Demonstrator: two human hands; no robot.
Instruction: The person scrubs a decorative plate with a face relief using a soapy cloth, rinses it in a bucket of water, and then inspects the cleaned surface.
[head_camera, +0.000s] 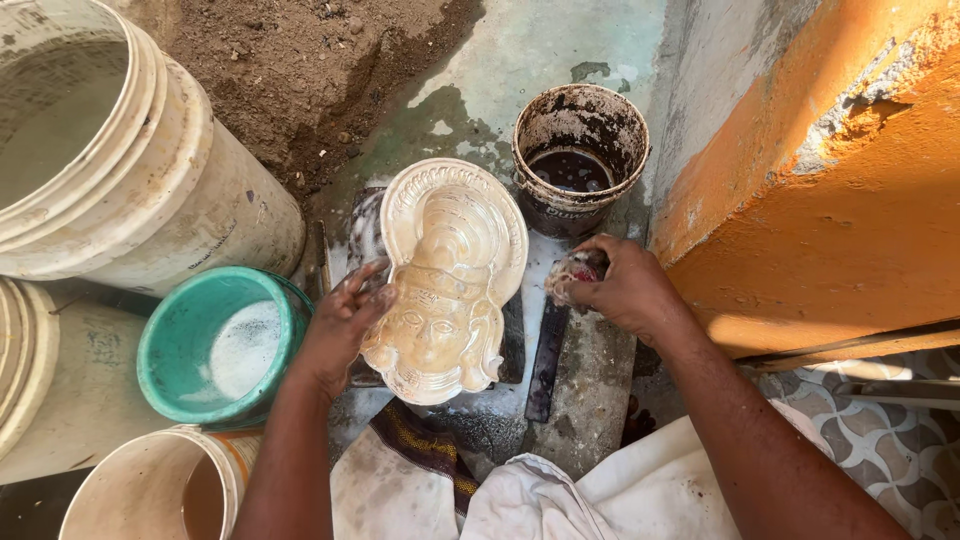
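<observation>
A cream-coloured cast plaque (445, 280), shaped like a crowned face inside an oval rim, lies face up on a wet dark slab (545, 365) on the ground. My left hand (340, 325) rests against its left edge with the fingers spread on the face part. My right hand (615, 285) is just right of the plaque, closed on a small wet scrub wad (575, 270) with soapy foam on it. The wad hovers beside the plaque's right rim, apart from it.
A dirty dark can (580, 155) with dark liquid stands behind the plaque. A teal bowl (180, 345) with white powder sits left. Large white buckets (110, 150) crowd the left side. An orange wall (830, 190) rises on the right. Loose soil (300, 70) lies behind.
</observation>
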